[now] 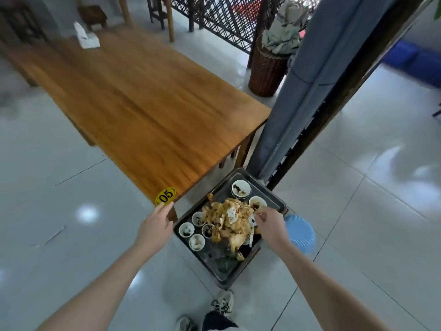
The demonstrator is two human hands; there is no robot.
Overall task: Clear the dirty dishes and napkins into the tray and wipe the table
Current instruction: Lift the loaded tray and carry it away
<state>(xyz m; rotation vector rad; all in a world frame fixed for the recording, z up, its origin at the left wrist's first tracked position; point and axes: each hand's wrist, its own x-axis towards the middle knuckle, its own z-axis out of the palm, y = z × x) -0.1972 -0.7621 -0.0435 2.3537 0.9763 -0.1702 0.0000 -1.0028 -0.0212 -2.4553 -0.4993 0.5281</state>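
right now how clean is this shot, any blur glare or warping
Head view: the far end of the table and the white object on it are smeared by blur; bright glare patches sit on the glossy floor; wide-angle distortion leans the grey post outward; the tray of dishes is fairly sharp.

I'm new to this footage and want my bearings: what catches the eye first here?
The dark tray, low beside the long wooden table, heaped with food scraps flanked by small white dishes. Next, the yellow 05 tag on the table's near corner, by the left hand; the right hand hovers over the heap.
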